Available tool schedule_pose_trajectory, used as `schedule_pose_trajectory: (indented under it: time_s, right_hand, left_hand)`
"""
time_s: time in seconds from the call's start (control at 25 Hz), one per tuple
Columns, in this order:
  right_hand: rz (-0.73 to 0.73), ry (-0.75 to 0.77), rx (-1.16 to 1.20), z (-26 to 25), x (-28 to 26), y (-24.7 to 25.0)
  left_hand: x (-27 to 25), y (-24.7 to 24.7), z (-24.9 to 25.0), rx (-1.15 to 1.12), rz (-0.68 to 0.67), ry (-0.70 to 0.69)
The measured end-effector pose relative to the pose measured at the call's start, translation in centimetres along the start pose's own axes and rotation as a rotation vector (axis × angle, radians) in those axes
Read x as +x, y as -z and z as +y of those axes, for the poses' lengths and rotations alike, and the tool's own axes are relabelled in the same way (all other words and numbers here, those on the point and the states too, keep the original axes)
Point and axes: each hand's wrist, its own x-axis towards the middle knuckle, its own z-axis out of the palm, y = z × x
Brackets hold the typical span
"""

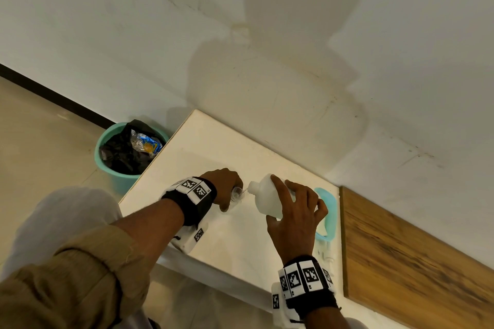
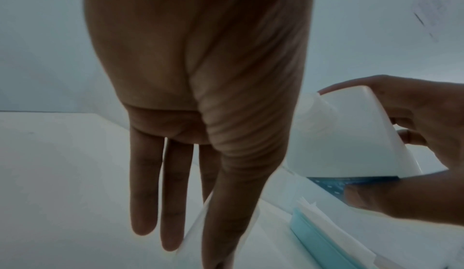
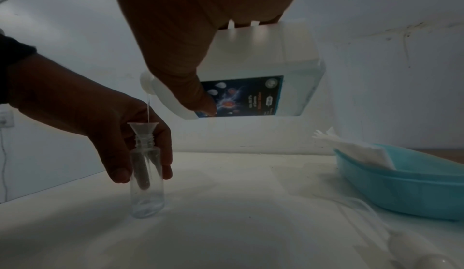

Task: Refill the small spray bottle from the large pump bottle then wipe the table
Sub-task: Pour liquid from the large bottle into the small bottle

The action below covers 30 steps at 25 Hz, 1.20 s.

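The small clear spray bottle (image 3: pixel 146 186) stands capless on the white table (image 3: pixel 238 203) with a clear funnel (image 3: pixel 143 127) in its neck. My left hand (image 1: pixel 229 199) grips the bottle from above, thumb and fingers round its sides. My right hand (image 1: pixel 294 208) holds the large white bottle (image 3: pixel 253 74) tipped over, its pump off and its mouth above the funnel. A thin stream (image 3: pixel 148 110) of clear liquid runs from that mouth into the funnel. A little liquid lies in the small bottle's bottom. The large bottle (image 2: pixel 344 134) shows at the right of the left wrist view.
A teal tray (image 3: pixel 406 190) holding white tissues (image 3: pixel 356 151) sits on the table just right of the hands. The removed pump head with its tube (image 3: pixel 411 247) lies in front of it. A teal bin (image 1: pixel 107 165) stands left of the table, a wooden board (image 1: pixel 414 262) to the right.
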Motion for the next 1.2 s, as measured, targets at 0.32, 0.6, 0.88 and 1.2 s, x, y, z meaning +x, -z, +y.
schedule_pose_trajectory:
  time_s: [0.32,0.6,0.88,1.2]
  right_hand:
    - [-0.004,0.011,-0.011,-0.23,0.07,0.19]
    - [0.003,0.013,-0.012,-0.33,0.17,0.47]
    - [0.007,0.018,-0.013,-0.2,0.36,0.55]
    - [-0.012,0.018,-0.018,-0.11,0.49,0.43]
  left_hand:
    - [0.38,-0.14,-0.34,-0.036,-0.023,-0.036]
    - [0.62,-0.21,-0.58,-0.045,-0.03,-0.055]
    - [0.68,-0.31,-0.72,-0.042,-0.027,-0.058]
    - [0.79,-0.25,-0.69,-0.039,-0.031,-0.065]
